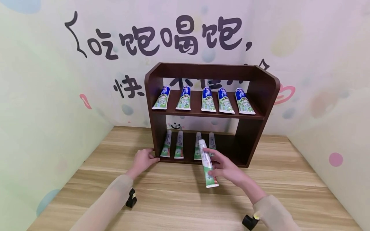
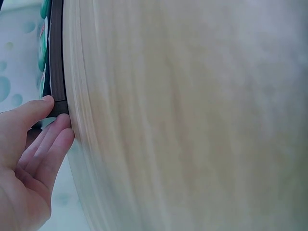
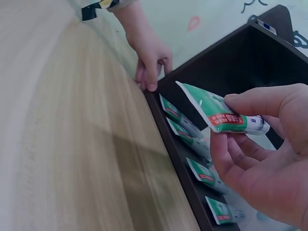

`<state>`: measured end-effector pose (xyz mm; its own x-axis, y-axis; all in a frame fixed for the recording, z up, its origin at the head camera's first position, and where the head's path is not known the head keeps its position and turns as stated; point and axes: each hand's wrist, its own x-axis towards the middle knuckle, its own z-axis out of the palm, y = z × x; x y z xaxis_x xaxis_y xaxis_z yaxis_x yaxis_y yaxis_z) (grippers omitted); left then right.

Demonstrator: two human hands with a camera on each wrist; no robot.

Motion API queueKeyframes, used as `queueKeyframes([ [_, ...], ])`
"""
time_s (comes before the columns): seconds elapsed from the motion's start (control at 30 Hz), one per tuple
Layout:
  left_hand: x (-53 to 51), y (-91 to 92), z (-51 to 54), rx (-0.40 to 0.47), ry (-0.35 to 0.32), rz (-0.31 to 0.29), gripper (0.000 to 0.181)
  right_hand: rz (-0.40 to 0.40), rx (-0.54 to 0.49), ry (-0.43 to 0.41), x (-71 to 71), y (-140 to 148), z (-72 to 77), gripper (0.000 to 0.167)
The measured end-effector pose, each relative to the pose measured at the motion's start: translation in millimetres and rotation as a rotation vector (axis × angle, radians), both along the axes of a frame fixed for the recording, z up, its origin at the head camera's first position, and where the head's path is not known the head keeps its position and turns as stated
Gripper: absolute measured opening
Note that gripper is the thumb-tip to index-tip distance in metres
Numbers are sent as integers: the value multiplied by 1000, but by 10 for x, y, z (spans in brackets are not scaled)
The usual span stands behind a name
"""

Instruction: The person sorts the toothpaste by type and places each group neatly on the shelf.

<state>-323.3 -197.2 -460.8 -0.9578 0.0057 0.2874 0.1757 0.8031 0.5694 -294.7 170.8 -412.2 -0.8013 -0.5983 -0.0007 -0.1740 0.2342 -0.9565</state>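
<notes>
My right hand (image 1: 229, 168) holds a green and white toothpaste tube (image 3: 207, 108) between thumb and fingers. The tube is tilted in front of the lower tier of a dark brown two-tier shelf (image 1: 208, 112), with its white cap up and its flat end down. At the shelf's lower left corner, my left hand (image 1: 143, 161) pinches the wooden edge, the thumb on the front face and the fingers at the side. Several similar tubes (image 1: 179, 149) lie in a row on the lower tier, partly hidden behind the held tube and right hand.
On the upper tier lie several blue and green toothpaste tubes (image 1: 185, 99), flat ends toward the front. The shelf stands on a wood-grain table (image 1: 173, 199) against a patterned wall (image 1: 86, 80) with black lettering. Side walls flank the table left and right.
</notes>
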Motion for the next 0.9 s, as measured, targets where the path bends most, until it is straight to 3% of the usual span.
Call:
queueKeyframes([
  [0.47,-2,-2,-13,-11,18,-4,47,-152,-114,52,-154,132,-2,77],
  [0.57,-3,-2,-19,-14,17,-4,47,-195,-115,50,-211,182,1,76],
  [0.77,2,-2,-10,-11,13,-9,47,-248,-63,129,-324,281,0,75],
  [0.9,-5,-6,-21,-14,10,-13,46,-278,-82,155,-400,338,-30,76],
])
